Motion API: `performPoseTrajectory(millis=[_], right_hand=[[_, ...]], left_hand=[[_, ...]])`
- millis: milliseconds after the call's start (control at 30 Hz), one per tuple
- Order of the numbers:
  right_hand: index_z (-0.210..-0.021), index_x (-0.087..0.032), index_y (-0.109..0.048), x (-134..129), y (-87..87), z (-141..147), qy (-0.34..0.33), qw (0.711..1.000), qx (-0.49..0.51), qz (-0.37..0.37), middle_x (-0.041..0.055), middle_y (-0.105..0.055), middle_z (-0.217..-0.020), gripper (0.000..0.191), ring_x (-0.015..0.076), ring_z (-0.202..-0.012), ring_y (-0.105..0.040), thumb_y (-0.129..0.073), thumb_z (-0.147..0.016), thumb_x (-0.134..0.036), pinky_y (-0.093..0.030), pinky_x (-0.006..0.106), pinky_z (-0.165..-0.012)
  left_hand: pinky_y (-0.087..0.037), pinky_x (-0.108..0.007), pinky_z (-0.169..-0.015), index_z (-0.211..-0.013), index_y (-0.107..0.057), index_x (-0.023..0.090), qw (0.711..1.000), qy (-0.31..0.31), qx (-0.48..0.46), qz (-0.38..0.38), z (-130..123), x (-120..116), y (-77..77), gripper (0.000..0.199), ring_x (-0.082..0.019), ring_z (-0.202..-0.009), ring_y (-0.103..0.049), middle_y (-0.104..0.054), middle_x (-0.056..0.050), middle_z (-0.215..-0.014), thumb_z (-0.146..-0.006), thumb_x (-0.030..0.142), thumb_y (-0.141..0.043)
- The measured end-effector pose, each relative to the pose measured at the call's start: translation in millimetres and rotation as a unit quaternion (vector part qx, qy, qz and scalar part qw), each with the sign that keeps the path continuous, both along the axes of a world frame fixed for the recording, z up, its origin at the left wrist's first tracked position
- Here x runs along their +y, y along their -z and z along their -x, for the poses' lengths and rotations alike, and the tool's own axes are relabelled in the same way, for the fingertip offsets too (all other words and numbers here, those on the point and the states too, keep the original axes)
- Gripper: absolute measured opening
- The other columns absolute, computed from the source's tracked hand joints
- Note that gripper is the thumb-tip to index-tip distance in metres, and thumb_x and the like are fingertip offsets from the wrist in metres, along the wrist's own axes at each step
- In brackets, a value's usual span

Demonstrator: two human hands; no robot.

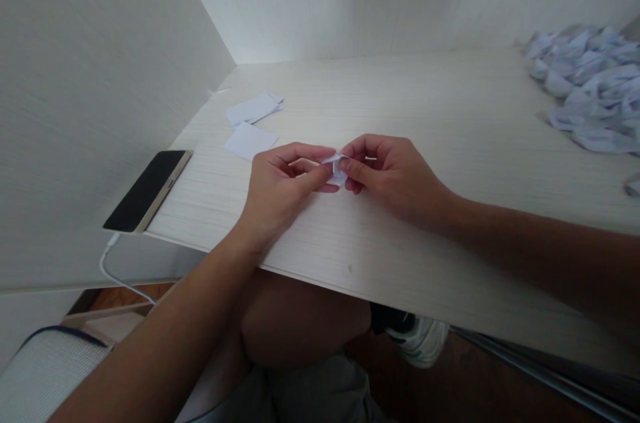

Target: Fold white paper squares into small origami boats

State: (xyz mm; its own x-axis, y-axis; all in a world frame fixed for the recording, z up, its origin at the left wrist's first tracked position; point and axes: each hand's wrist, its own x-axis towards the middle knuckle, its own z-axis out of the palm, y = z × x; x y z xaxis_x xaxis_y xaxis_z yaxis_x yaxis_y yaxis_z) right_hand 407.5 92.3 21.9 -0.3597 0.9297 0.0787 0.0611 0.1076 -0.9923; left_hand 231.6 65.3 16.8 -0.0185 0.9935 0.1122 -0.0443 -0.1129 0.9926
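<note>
A small folded piece of white paper (338, 178) is pinched between my two hands, just above the desk near its front edge. My left hand (285, 176) grips its left side with thumb below and fingers along the top. On the other side, my right hand (383, 170) pinches it between thumb and forefinger. Fingertips hide part of the folds. Behind my left hand lie a flat white paper sheet (251, 140) and a small stack of white paper slips (253, 108).
A heap of folded white papers (595, 83) covers the desk's far right, with a single curled piece (633, 186) nearer me. A black-screened phone (146, 191) rests at the left edge, its white cable (113, 270) hanging down. Walls border the pale desk (425, 96) behind and left.
</note>
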Motion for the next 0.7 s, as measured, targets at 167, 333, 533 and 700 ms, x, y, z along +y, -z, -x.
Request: performPoseTrajectory(millis=[167, 333, 533, 700], right_hand=[[-0.080, -0.017, -0.069, 0, -3.7, 0, -0.002, 1.000, 0.002, 0.020, -0.0026, -0.062, -0.059, 0.014, 0.0093, -0.056, -0.055, -0.069, -0.093, -0.013, -0.043, 0.026, -0.056], [-0.078, -0.018, -0.068, -1, -4.7, 1, 0.004, 1.000, -0.018, 0.023, -0.0025, -0.061, -0.057, 0.016, 0.0103, -0.053, -0.054, -0.068, -0.093, -0.015, -0.041, 0.027, -0.053], [-0.080, -0.019, -0.067, -1, 1.2, -2, 0.049, 0.986, -0.113, -0.109, 0.0026, -0.067, -0.070, 0.012, 0.0164, -0.066, -0.059, -0.069, -0.091, -0.023, -0.042, 0.032, -0.060], [-0.084, -0.019, -0.064, -10, -4.6, -5, 0.106, 0.930, -0.221, -0.275, 0.0063, -0.069, -0.083, 0.010, 0.0189, -0.074, -0.058, -0.062, -0.094, -0.019, -0.042, 0.036, -0.071]], left_hand=[[-0.068, -0.027, -0.065, -0.084, -0.082, 0.021, 0.999, 0.012, -0.046, 0.012, 1, 2, 0.2, 0.016, -0.016, -0.068, -0.077, -0.079, -0.002, -0.080, -0.071, 0.022, -0.092], [-0.069, -0.029, -0.066, -0.084, -0.082, 0.020, 1.000, -0.015, -0.017, 0.000, -4, -1, 0.6, 0.018, -0.016, -0.065, -0.076, -0.078, -0.002, -0.075, -0.071, 0.024, -0.093], [-0.068, -0.028, -0.064, -0.084, -0.081, 0.020, 0.995, -0.072, 0.045, -0.045, -19, -7, 3.8, 0.020, -0.016, -0.065, -0.074, -0.077, -0.001, -0.073, -0.071, 0.029, -0.094], [-0.068, -0.028, -0.069, -0.088, -0.078, 0.020, 0.991, -0.106, 0.019, -0.078, -30, -9, 5.3, 0.026, -0.016, -0.071, -0.074, -0.077, -0.001, -0.078, -0.075, 0.037, -0.093]])
